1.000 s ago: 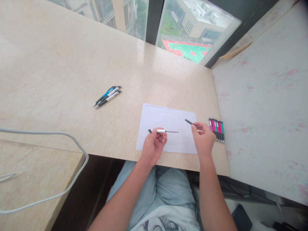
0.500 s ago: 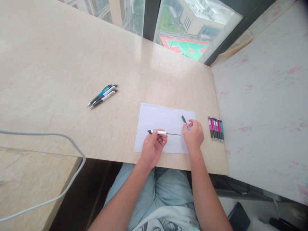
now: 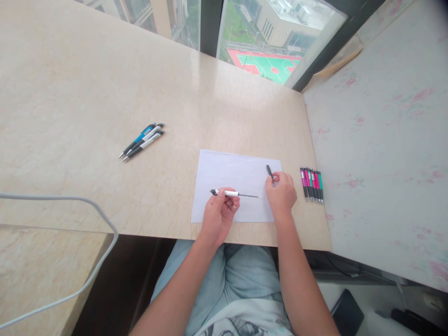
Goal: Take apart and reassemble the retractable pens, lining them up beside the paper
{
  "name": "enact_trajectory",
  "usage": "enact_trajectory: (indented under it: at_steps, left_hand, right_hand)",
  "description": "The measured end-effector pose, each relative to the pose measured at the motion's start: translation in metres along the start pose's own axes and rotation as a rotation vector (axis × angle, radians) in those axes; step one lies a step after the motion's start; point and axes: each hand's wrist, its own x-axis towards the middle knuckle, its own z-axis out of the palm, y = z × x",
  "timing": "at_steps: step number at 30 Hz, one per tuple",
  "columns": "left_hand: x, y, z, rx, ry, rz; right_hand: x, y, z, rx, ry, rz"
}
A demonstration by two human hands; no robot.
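Over a white sheet of paper, my left hand is closed around the white upper barrel of a ballpoint pen. The pen lies nearly level, its black clip end pointing left. A thin refill sticks out bare from its right end. My right hand is closed at the thumb and fingertips on the pen's black lower barrel, which leans up and left out of the grip. The refill's tip stays apart from that black piece. The lower end of the piece is hidden by the fingers.
Several pink, purple and green pens lie in a row at the right, by the patterned wall. Three pens, blue and white with black grips, lie at the left. A grey cable curves across the lower left. Windows stand behind the table.
My right fingers have closed in on the black lower barrel, which has shifted and turned slightly. My left hand keeps its hold on the pen. The whole view has shifted a little.
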Motion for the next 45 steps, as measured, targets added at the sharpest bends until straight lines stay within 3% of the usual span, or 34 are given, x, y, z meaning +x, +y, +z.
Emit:
enact_trajectory:
  at_steps: [15, 40, 45]
  left_hand:
    - [0.000, 0.000, -0.001, 0.012, 0.002, -0.002]
    - [-0.004, 0.000, 0.001, 0.083, -0.060, -0.005]
    - [-0.004, -0.001, 0.000, 0.121, -0.047, 0.013]
  right_hand:
    - [0.005, 0.002, -0.001, 0.012, 0.059, -0.004]
    - [0.005, 0.001, -0.002, -0.008, 0.009, 0.003]
    - [-0.001, -0.003, -0.025, 0.181, 0.039, -0.066]
